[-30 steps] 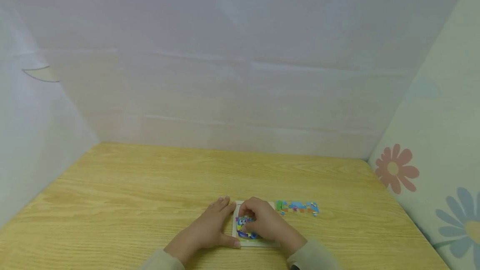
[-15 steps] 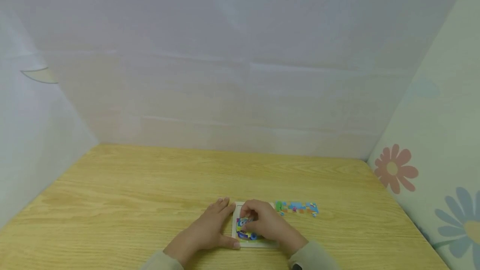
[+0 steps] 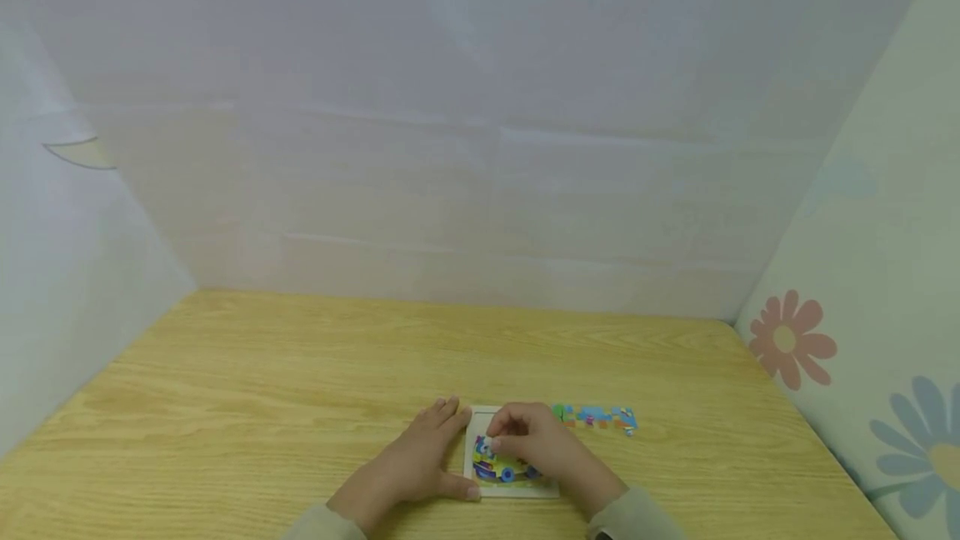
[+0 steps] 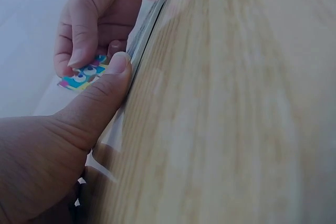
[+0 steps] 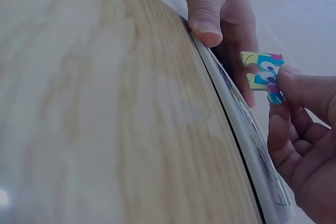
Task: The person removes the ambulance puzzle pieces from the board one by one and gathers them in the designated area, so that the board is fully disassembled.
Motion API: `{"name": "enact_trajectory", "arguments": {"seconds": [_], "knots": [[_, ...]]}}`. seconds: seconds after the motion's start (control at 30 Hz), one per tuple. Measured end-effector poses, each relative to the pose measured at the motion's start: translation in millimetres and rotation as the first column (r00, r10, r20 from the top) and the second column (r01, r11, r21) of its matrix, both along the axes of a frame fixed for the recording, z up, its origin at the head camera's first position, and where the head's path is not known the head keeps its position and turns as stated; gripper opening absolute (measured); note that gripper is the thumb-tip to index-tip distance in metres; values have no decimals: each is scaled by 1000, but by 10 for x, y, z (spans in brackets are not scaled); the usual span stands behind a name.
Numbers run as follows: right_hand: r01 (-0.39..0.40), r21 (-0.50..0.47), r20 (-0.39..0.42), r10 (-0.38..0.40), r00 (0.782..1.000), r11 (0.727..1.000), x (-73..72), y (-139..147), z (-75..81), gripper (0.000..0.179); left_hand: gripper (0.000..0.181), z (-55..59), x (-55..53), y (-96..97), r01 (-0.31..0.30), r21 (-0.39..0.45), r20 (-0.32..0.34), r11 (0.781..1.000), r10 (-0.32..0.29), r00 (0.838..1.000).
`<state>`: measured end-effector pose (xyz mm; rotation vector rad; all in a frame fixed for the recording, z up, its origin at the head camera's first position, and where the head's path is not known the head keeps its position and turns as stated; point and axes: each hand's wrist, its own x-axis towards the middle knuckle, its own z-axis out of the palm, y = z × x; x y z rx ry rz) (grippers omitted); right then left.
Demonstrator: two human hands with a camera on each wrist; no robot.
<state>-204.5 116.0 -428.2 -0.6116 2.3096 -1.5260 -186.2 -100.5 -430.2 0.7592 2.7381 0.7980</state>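
A pale, creased backdrop stands behind the wood-grain surface. On the right, a side panel bears a printed blue flower and a smaller red flower. The left hand lies along the puzzle tray, fingers straight, thumb on its near-left corner, its grip spread. The right hand blocks the tray's right part (what lies beneath is hidden). Loose puzzle pieces sit in a row just beyond that hand. Smallest, the cartoon-eyed puzzle piece is raised over the tray, pinched between thumb and fingers of the right grip, barely parted.
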Motion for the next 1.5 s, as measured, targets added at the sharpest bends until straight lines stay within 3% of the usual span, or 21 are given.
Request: {"name": "enact_trajectory", "arguments": {"seconds": [0.3,0.47,0.7,1.03,1.27,1.5], "knots": [[-6,-65,61,10,998,998,55,146,66,10,104,3,15,5,-7,-4,-27,1000,7,1000],[-16,-36,20,16,1000,999,68,248,94,11,104,9,28,-2,-8,-2,-34,1000,8,999],[52,45,-58,-50,997,998,96,348,114,10,105,6,46,-6,-22,-1,-24,1000,22,999],[102,25,-89,-99,991,994,132,508,127,15,105,8,37,-2,-22,-10,-18,1000,22,1000],[102,-14,-41,-102,994,995,138,662,89,18,105,6,29,12,-20,-10,-14,1000,20,1000],[151,-7,-13,-152,988,988,155,771,94,20,105,16,27,15,-16,-12,-16,1000,16,1000]]}}
